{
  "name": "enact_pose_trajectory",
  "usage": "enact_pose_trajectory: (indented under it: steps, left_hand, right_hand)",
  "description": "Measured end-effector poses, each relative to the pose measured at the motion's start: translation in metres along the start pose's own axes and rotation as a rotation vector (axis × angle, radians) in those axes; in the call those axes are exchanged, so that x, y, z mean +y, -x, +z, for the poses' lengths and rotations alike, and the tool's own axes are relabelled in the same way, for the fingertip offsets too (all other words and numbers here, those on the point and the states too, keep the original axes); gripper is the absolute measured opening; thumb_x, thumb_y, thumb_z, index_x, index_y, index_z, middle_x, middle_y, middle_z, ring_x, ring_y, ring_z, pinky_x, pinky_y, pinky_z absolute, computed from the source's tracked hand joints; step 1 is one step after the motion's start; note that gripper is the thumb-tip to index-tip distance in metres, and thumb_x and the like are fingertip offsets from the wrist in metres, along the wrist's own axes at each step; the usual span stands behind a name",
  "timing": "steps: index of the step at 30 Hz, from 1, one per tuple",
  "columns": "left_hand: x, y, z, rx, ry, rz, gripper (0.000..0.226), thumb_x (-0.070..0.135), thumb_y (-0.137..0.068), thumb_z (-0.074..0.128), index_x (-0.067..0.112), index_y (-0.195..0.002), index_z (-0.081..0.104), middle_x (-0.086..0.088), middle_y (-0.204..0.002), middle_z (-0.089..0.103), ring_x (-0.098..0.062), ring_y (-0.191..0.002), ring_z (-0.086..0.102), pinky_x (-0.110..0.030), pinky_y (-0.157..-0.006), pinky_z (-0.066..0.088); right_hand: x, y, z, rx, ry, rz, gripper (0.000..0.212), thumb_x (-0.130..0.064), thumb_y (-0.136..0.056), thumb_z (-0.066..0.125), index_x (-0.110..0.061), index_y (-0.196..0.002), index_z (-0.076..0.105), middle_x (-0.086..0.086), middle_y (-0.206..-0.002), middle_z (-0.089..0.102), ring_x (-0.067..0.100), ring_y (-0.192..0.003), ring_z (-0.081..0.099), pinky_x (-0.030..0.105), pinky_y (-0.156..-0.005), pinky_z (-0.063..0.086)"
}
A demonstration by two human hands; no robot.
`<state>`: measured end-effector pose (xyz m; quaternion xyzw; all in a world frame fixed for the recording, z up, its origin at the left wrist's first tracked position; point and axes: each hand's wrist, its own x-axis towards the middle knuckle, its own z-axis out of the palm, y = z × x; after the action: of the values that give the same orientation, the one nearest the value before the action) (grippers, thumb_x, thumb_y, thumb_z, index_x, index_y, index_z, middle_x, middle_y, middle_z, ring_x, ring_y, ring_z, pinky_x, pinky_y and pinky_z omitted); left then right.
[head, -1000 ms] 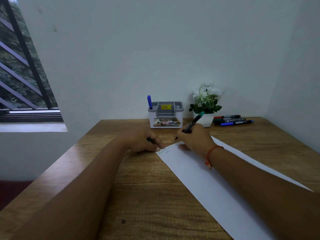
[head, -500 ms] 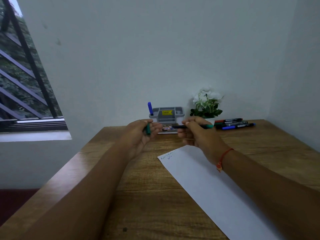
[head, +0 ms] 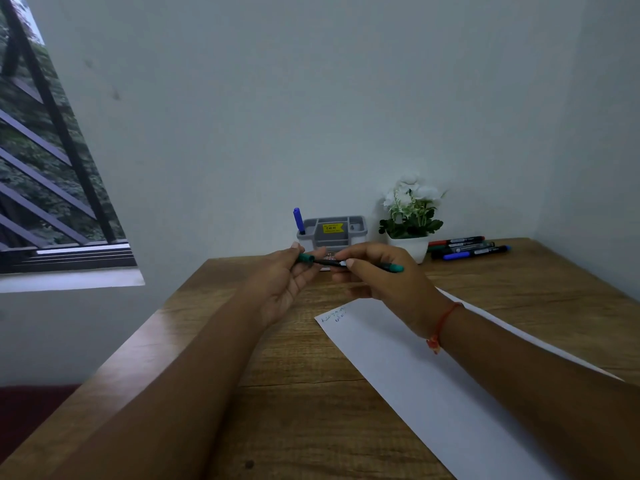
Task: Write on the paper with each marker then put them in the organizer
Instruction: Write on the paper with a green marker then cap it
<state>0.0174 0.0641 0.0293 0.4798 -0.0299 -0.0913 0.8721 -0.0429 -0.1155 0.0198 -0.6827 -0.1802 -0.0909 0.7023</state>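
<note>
Head: green marker (head: pixel 327 261) horizontal, cap (head: pixel 306 258) leftward.

Pale wall (head: pixel 311 98), barred window (head: pixel 52 188)

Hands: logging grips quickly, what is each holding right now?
Left hand: pinches the green cap.
Right hand: grips the green marker.

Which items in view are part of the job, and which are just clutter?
Job: green marker in right hand; green cap in left hand; paper; organizer; blue marker in it; three waiting markers.
Clutter: potted plant; window.
</note>
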Motion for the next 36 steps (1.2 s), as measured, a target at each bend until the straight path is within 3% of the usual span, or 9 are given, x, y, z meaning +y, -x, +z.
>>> enact_pose_trajectory:
  steps: [3,9,14,16,21,23,26,31,36]
  left_hand:
    - [0.000,0.001,0.000,-0.014,0.012,-0.016,0.017,0.016,-0.101,0.046,0.003,-0.109,0.052,-0.022,-0.103,0.072,-0.022,-0.093,0.073,-0.030,-0.077,0.060]
    - [0.000,0.005,0.004,-0.030,-0.016,-0.019,0.025,0.015,-0.101,0.047,-0.001,-0.118,0.052,-0.022,-0.103,0.072,-0.022,-0.096,0.072,-0.029,-0.072,0.061]
    - [0.000,0.007,0.007,-0.060,-0.014,-0.012,0.038,0.014,-0.097,0.053,-0.005,-0.129,0.047,-0.026,-0.113,0.068,-0.023,-0.094,0.072,-0.029,-0.077,0.060]
    - [0.000,0.009,0.009,-0.084,-0.022,-0.012,0.035,0.015,-0.096,0.055,-0.005,-0.125,0.049,-0.025,-0.110,0.068,-0.024,-0.090,0.073,-0.029,-0.076,0.060]
    - [-0.001,0.012,0.009,-0.140,-0.070,-0.027,0.017,0.024,-0.091,0.060,0.010,-0.099,0.061,-0.015,-0.110,0.072,-0.025,-0.097,0.071,-0.032,-0.081,0.056]
    - [0.000,0.013,0.009,-0.171,-0.076,-0.027,0.018,0.027,-0.086,0.063,0.013,-0.097,0.063,-0.011,-0.114,0.071,-0.024,-0.104,0.069,-0.032,-0.084,0.054]
    - [-0.001,0.014,0.011,-0.195,-0.076,-0.011,0.015,0.024,-0.082,0.064,0.013,-0.092,0.067,-0.009,-0.111,0.072,-0.022,-0.103,0.068,-0.033,-0.087,0.054]
    - [-0.002,0.015,0.012,-0.196,-0.115,0.032,0.010,0.020,-0.088,0.061,0.012,-0.092,0.066,-0.009,-0.113,0.071,-0.019,-0.101,0.066,-0.034,-0.093,0.051]
    - [-0.004,0.014,0.013,-0.193,-0.121,0.064,0.010,0.018,-0.090,0.059,0.011,-0.096,0.063,-0.010,-0.111,0.072,-0.019,-0.099,0.068,-0.031,-0.088,0.054]
  right_hand:
    - [0.001,0.000,-0.002,-0.008,0.002,-0.005,0.020,-0.003,-0.100,0.054,-0.005,-0.109,0.072,0.001,-0.097,0.078,0.019,-0.095,0.074,0.034,-0.078,0.062]
    - [0.005,-0.001,-0.001,0.004,0.067,-0.020,0.016,-0.004,-0.096,0.062,-0.007,-0.112,0.066,-0.002,-0.096,0.079,0.016,-0.092,0.075,0.033,-0.076,0.063]
    - [0.011,-0.002,-0.006,0.051,0.264,-0.099,0.017,-0.020,-0.090,0.072,-0.018,-0.104,0.062,0.002,-0.095,0.079,0.029,-0.091,0.074,0.052,-0.086,0.060]
    - [0.012,-0.002,-0.006,0.060,0.274,-0.124,0.015,-0.020,-0.090,0.073,-0.018,-0.101,0.064,0.000,-0.092,0.079,0.025,-0.087,0.073,0.049,-0.085,0.060]
    - [0.010,-0.006,-0.007,0.120,0.229,-0.163,0.008,-0.018,-0.087,0.077,-0.016,-0.094,0.073,-0.010,-0.080,0.073,0.005,-0.077,0.067,0.023,-0.070,0.054]
    - [0.008,-0.007,-0.009,0.160,0.167,-0.150,0.002,-0.017,-0.088,0.076,-0.016,-0.086,0.077,-0.005,-0.071,0.069,0.006,-0.071,0.061,0.023,-0.067,0.051]
    - [0.006,-0.006,-0.009,0.196,0.036,-0.080,0.018,-0.020,-0.090,0.074,-0.005,-0.082,0.076,0.027,-0.082,0.068,0.022,-0.074,0.056,0.035,-0.067,0.048]
    - [0.007,-0.006,-0.006,0.194,-0.115,0.073,0.022,-0.022,-0.092,0.071,-0.004,-0.081,0.074,0.013,-0.080,0.072,0.012,-0.066,0.058,0.022,-0.062,0.049]
    - [0.004,-0.007,-0.009,0.176,-0.208,0.176,0.019,-0.023,-0.092,0.071,-0.006,-0.084,0.074,0.007,-0.076,0.073,0.009,-0.065,0.060,0.023,-0.062,0.049]
